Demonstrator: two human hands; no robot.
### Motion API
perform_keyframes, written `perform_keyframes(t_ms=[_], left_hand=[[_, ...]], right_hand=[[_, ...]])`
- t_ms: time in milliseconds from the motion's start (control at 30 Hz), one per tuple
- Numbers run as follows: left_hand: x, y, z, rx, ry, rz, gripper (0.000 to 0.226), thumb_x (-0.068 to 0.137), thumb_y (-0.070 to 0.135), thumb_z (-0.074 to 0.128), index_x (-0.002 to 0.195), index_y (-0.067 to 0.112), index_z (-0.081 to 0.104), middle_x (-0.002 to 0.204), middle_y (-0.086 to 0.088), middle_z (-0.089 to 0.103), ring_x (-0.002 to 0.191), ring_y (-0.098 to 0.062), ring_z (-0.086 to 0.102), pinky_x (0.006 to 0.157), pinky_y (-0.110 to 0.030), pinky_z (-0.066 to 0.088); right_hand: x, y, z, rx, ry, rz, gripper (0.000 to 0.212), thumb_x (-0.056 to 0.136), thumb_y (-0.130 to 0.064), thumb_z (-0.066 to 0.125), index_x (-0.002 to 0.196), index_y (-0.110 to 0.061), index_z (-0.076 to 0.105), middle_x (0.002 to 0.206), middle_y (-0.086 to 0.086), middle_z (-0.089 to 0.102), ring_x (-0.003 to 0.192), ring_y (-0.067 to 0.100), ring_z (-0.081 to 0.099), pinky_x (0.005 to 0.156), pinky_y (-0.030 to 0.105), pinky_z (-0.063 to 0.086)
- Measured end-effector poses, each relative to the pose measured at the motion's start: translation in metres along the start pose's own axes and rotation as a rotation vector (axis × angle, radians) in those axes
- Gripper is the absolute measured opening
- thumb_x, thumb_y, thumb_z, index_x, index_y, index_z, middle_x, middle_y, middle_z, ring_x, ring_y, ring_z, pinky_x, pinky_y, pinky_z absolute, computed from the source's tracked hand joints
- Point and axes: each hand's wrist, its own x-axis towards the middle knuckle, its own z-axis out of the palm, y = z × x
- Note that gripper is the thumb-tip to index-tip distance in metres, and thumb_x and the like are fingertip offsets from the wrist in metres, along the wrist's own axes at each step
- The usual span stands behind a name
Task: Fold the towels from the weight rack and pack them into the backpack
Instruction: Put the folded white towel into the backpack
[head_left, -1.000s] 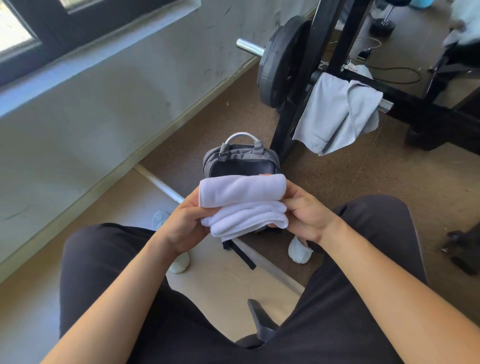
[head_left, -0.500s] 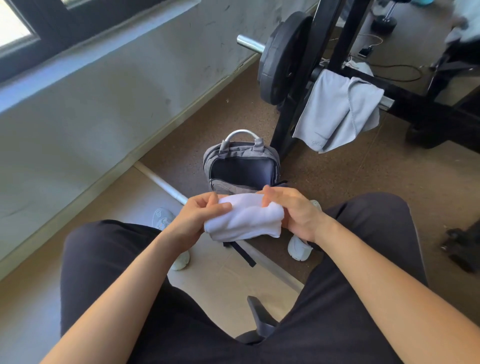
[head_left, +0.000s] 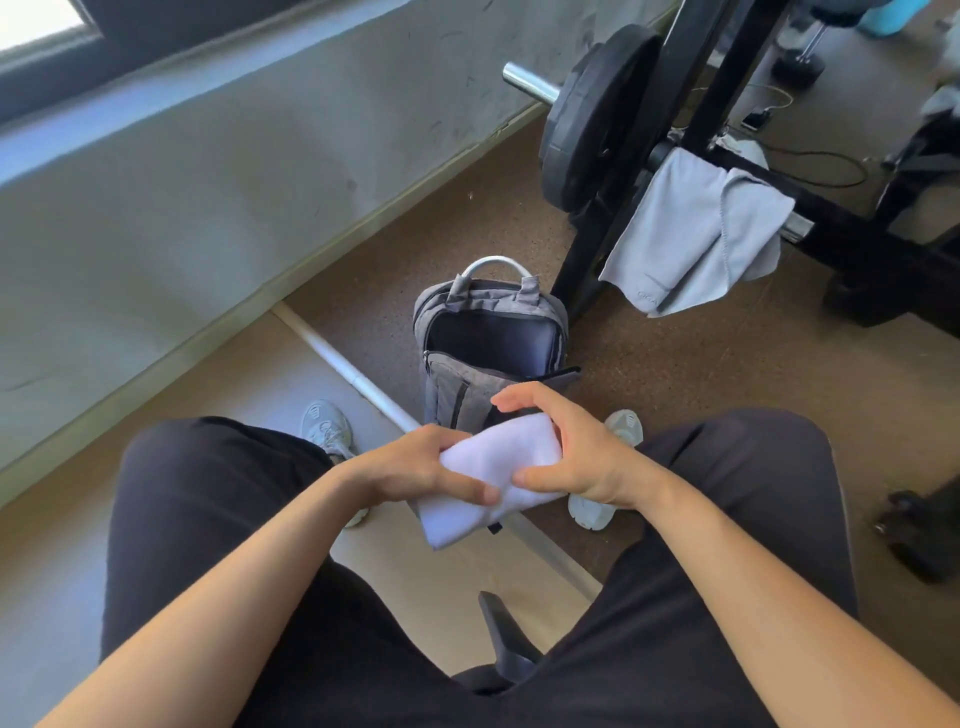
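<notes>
White towel (head_left: 493, 470), folded into a thick soft pad, sits just below frame centre. Long axis runs lower left to upper right. My read: left hand (head_left: 415, 467) grips lower-left end, thumb across top. Right hand (head_left: 576, 457) clasps upper-right end, thumb on cloth, fingers arched over. Grey woven backpack (head_left: 467, 395) stands just above in frame, dark mouth open. Right hand nearer it. I judge next move is forward, end-first. Grey towel (head_left: 696, 234), thin and limp, hangs draped on black steel weight rack (head_left: 862, 249), upper right.

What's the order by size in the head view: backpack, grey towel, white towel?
1. Grey towel and backpack: too alike to rank.
2. White towel: smallest, though folded, partly covered and nearest the camera.
</notes>
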Motion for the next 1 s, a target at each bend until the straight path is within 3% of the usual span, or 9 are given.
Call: perform_keyframes(t_ms=[100,233,300,433,533,600,733,833,1000], left_hand=[[0.001,0.002,0.001,0.039,-0.016,0.057,0.029,0.073,0.022,0.091,0.095,0.025,0.072,0.085,0.009,0.075,0.079,-0.007,0.069,0.071,-0.025,0.055],[0.006,0.003,-0.001,0.366,0.210,0.136,0.034,0.059,0.052,0.078,0.084,0.034,0.064,0.075,0.013,0.066,0.072,-0.011,0.061,0.065,-0.034,0.052],[0.006,0.005,0.006,0.624,0.291,0.146,0.041,0.060,0.058,0.070,0.090,0.033,0.063,0.081,0.011,0.068,0.078,-0.019,0.062,0.066,-0.036,0.051],[0.014,0.010,0.020,0.979,0.378,0.208,0.027,0.076,0.042,0.064,0.099,0.029,0.057,0.097,0.007,0.068,0.089,-0.026,0.066,0.064,-0.032,0.035],[0.030,0.008,0.014,0.944,0.416,0.225,0.034,0.072,0.047,0.067,0.101,0.031,0.059,0.097,0.010,0.066,0.090,-0.022,0.067,0.065,-0.034,0.046],[0.042,0.005,0.001,0.761,0.400,0.232,0.050,0.066,0.056,0.073,0.110,0.038,0.059,0.105,0.016,0.066,0.098,-0.012,0.065,0.076,-0.033,0.053],[0.066,0.000,-0.043,0.432,0.222,0.303,0.086,0.065,0.061,0.078,0.143,0.044,0.045,0.138,0.020,0.055,0.122,-0.002,0.055,0.098,-0.026,0.046],[0.097,-0.007,-0.082,0.363,0.241,0.243,0.069,0.078,0.047,0.073,0.142,0.034,0.050,0.133,0.011,0.060,0.116,-0.006,0.058,0.100,-0.031,0.049],[0.166,-0.027,-0.121,0.745,0.475,0.246,0.031,0.094,0.028,0.066,0.124,0.022,0.068,0.125,-0.002,0.064,0.116,-0.025,0.058,0.085,-0.034,0.046]], right_hand=[[-0.001,-0.001,-0.003,-0.049,0.016,0.012,0.085,0.075,-0.011,0.087,0.144,-0.036,0.045,0.135,-0.010,0.053,0.123,-0.001,0.051,0.096,0.016,0.047],[0.003,-0.007,-0.004,-0.148,-0.014,0.049,0.068,0.074,-0.020,0.087,0.133,-0.034,0.057,0.125,-0.016,0.060,0.112,-0.002,0.057,0.086,0.013,0.050],[0.004,-0.008,-0.002,-0.250,-0.058,0.094,0.056,0.070,-0.026,0.088,0.121,-0.033,0.066,0.113,-0.018,0.067,0.103,-0.001,0.061,0.082,0.013,0.049],[0.004,-0.011,0.006,-0.500,-0.185,0.212,0.050,0.061,-0.050,0.076,0.107,-0.036,0.063,0.098,-0.014,0.068,0.090,0.011,0.064,0.077,0.036,0.057],[0.013,-0.003,0.003,-0.578,-0.171,0.223,0.048,0.054,-0.056,0.058,0.097,-0.037,0.052,0.094,-0.012,0.064,0.087,0.018,0.062,0.075,0.039,0.055],[0.024,0.006,-0.011,-0.598,-0.151,0.220,0.038,0.059,-0.050,0.062,0.093,-0.038,0.050,0.095,-0.010,0.066,0.090,0.021,0.063,0.076,0.040,0.054],[0.050,0.014,-0.060,-0.636,-0.084,0.252,0.032,0.069,-0.035,0.071,0.099,-0.032,0.059,0.097,-0.011,0.068,0.092,0.019,0.064,0.077,0.037,0.053],[0.074,0.018,-0.096,-0.587,0.028,0.286,0.034,0.078,-0.032,0.074,0.110,-0.032,0.061,0.101,-0.006,0.068,0.093,0.020,0.064,0.077,0.039,0.055],[0.128,0.033,-0.116,-0.505,0.192,0.186,0.041,0.086,-0.034,0.077,0.121,-0.023,0.058,0.104,-0.006,0.064,0.092,0.014,0.059,0.068,0.018,0.043]])
